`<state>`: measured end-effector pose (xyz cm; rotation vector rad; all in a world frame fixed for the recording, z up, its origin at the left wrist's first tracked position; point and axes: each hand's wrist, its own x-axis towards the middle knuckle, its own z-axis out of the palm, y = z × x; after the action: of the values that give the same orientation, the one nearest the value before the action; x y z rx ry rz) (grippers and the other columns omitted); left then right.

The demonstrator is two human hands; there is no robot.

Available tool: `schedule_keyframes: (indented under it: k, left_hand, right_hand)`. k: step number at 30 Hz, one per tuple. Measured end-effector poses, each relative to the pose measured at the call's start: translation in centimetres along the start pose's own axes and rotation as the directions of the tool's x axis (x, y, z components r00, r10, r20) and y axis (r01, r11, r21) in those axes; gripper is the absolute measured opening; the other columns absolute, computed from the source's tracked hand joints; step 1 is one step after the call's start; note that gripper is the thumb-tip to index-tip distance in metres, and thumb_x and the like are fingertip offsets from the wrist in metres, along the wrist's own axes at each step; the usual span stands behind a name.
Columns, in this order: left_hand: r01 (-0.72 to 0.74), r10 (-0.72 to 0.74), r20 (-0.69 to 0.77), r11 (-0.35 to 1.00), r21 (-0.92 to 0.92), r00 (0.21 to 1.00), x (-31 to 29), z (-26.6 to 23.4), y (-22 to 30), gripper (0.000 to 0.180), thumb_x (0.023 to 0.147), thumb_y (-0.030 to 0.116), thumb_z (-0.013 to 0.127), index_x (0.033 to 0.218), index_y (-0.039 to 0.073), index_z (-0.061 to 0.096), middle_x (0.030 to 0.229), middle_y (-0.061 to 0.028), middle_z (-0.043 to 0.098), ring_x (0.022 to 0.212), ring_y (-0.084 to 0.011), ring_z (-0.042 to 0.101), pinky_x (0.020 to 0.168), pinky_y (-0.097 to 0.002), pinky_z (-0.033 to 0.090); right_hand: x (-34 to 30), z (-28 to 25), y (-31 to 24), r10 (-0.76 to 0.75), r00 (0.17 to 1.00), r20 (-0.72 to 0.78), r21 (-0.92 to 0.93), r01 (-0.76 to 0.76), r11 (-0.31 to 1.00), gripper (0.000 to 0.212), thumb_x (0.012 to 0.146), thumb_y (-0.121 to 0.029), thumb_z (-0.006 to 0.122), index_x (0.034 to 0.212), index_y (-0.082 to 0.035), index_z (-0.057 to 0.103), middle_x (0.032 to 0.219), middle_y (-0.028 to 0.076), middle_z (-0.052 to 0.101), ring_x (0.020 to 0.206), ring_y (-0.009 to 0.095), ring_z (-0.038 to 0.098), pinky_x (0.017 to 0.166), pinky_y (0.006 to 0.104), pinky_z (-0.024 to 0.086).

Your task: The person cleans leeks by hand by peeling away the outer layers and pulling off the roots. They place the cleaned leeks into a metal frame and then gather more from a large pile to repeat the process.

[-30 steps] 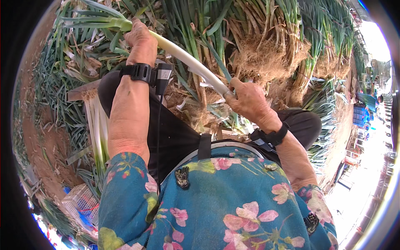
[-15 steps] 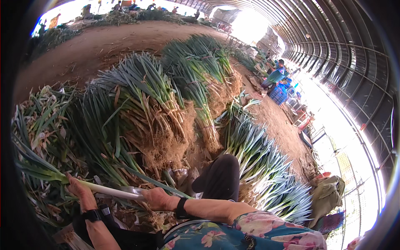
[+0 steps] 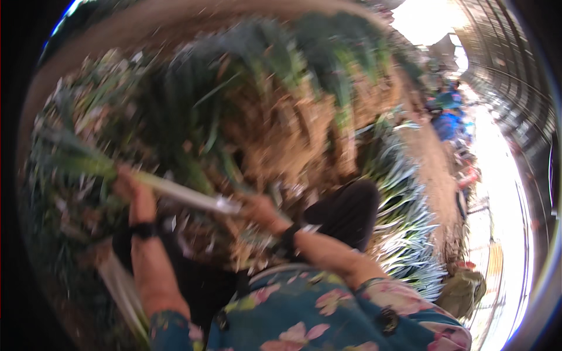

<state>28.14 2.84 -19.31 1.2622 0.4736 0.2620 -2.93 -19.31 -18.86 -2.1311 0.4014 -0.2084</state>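
Gripping a leek (image 3: 182,193): left hand (image 3: 132,184) fingers wrapped round it; right hand (image 3: 260,209) fingers at its white end, pinch blurred, cannot tell; leek looks stripped, rooted bundles (image 3: 281,137) seemingly unstripped

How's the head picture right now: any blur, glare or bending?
Head view: blur smears the left hand, right hand and leek; head view: glare washes out the bright opening at upper right; head view: roof ribs curve near the picture's edge.

Leek bundles (image 3: 281,140) block way ahead; bent knee (image 3: 349,210) bars right; forearms (image 3: 155,269) flank open gap behind held leek (image 3: 186,195).
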Motion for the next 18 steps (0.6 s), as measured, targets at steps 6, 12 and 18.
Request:
schedule_keyframes:
  k: [6,12,18]
  left_hand:
    - [-0.065,0.051,-0.073,0.978,-0.200,0.996,-4.3,0.6,2.6,0.027,0.088,0.029,0.065,0.093,0.003,0.058,0.079,-0.0085,0.062,0.068,-0.0201,0.059,0.057,-0.0329,0.048]
    - [0.284,-0.248,0.160,0.918,-0.276,0.955,-10.7,1.8,4.5,0.028,0.091,0.025,0.063,0.108,0.013,0.044,0.074,-0.0039,0.048,0.057,-0.0174,0.056,0.047,-0.0335,0.048]
    - [0.474,-0.411,0.527,0.880,0.018,0.744,-16.4,0.9,3.4,0.043,0.091,0.040,0.061,0.104,0.004,0.041,0.085,-0.0087,0.052,0.058,-0.0200,0.057,0.050,-0.0340,0.051]
  right_hand:
    - [1.3,-4.1,-4.7,0.123,0.992,0.032,-0.062,-0.121,0.991,0.034,0.089,-0.030,0.058,0.111,-0.004,0.060,0.097,0.017,0.067,0.089,0.031,0.064,0.080,0.0377,0.049]
    - [0.9,-1.0,-7.2,0.090,0.885,0.458,-0.028,-0.087,0.996,0.041,0.086,-0.026,0.064,0.119,-0.003,0.055,0.083,0.009,0.061,0.071,0.019,0.059,0.066,0.0307,0.047]
    - [-1.2,-3.6,-9.3,0.232,0.733,0.639,0.345,-0.543,0.766,0.026,0.087,-0.017,0.063,0.106,-0.001,0.057,0.066,-0.002,0.050,0.050,0.006,0.045,0.044,0.0207,0.035]
